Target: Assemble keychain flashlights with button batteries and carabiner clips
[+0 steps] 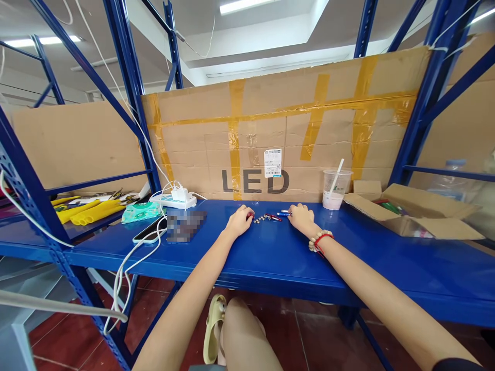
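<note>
My left hand (240,220) rests on the blue metal shelf (270,257), fingers curled, its fingertips by a small red piece. My right hand (301,216), with a bead bracelet at the wrist, lies curled just right of it, touching a small blue-and-white pen part (284,213). Between the hands lies a row of several small metal and red pieces (266,218). What either hand grips, if anything, is too small to make out.
A taped cardboard sheet marked LED (270,149) stands behind. A plastic cup with a straw (335,189) and an open carton (406,211) sit right. At left lie a phone (150,233), a power strip with white cables (174,200) and yellow gloves (88,211).
</note>
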The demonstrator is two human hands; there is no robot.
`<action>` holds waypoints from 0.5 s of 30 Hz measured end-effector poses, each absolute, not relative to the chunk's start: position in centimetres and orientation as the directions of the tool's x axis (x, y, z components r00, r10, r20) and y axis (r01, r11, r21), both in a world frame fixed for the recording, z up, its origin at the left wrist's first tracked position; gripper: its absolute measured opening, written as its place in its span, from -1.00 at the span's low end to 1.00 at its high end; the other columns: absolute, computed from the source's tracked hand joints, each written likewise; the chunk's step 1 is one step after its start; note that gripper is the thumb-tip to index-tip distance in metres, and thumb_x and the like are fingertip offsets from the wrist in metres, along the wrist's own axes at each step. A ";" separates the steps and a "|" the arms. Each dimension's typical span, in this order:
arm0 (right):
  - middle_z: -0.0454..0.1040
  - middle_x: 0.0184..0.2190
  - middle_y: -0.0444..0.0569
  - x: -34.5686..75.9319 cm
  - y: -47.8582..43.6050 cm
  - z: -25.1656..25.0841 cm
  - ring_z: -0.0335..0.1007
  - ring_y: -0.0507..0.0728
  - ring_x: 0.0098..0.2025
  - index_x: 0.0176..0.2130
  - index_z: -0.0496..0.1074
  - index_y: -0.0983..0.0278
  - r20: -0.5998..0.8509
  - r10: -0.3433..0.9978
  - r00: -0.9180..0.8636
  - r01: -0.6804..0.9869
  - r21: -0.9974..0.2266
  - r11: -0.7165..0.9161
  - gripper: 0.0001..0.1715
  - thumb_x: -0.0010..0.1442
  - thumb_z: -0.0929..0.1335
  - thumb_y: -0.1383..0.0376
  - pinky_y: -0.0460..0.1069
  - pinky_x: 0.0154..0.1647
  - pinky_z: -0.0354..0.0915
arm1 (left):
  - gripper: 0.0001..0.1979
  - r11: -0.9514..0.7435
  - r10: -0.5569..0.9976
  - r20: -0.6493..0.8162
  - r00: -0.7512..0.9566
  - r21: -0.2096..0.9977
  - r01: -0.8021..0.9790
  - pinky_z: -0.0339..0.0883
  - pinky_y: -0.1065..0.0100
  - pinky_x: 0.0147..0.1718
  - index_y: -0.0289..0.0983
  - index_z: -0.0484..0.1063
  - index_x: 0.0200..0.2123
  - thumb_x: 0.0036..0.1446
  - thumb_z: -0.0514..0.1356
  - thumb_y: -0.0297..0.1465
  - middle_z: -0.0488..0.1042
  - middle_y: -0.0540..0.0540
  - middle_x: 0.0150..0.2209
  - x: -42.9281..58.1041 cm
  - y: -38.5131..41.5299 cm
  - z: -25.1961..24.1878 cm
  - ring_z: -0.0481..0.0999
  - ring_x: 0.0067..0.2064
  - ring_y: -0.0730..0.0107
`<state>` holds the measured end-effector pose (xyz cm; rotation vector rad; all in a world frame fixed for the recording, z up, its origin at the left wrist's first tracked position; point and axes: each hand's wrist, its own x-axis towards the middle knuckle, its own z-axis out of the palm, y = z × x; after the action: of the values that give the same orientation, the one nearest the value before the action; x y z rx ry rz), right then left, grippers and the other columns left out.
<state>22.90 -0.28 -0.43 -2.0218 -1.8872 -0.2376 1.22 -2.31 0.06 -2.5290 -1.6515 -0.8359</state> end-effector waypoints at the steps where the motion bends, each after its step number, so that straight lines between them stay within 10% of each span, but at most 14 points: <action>1: 0.36 -0.12 0.16 22.9 -0.2 -0.6 0.24 0.26 -0.03 -0.17 0.42 0.30 0.364 0.928 0.082 0.989 -0.148 -0.030 -0.77 0.14 0.28 0.34 0.12 -0.11 0.16 | -0.79 -0.450 0.846 0.437 0.306 0.278 0.848 0.34 0.41 -0.26 -0.20 0.35 -0.17 0.15 0.00 -0.46 0.35 -0.04 -0.23 1.2 -2.3 0.1 0.42 -0.20 0.40; 8: 0.42 -0.19 0.23 22.7 0.0 -1.1 0.28 0.33 -0.08 -0.31 0.47 0.31 0.405 0.914 0.031 0.979 -0.196 0.054 -0.82 0.15 0.30 0.28 0.17 -0.15 0.16 | -0.76 -0.481 0.838 0.433 0.331 0.300 0.824 0.33 0.37 -0.29 -0.21 0.27 -0.11 0.14 -0.03 -0.45 0.36 -0.04 -0.27 1.1 -2.4 0.0 0.41 -0.25 0.39; 15: 0.48 -0.28 0.08 21.6 -1.2 0.6 0.40 0.17 -0.23 -0.03 0.22 0.32 0.551 0.833 -0.042 0.919 -0.305 0.248 -0.69 0.30 0.10 0.27 0.02 -0.23 0.19 | -0.65 -0.508 0.812 0.497 0.306 0.344 0.790 0.32 0.32 -0.23 -0.22 0.13 0.04 0.16 -0.01 -0.40 0.36 -0.07 -0.22 1.1 -2.4 0.0 0.40 -0.19 0.35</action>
<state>21.59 -1.17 0.57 -1.5961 -1.8826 -0.1716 1.08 -2.42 0.02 -2.5671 -1.5747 -1.0117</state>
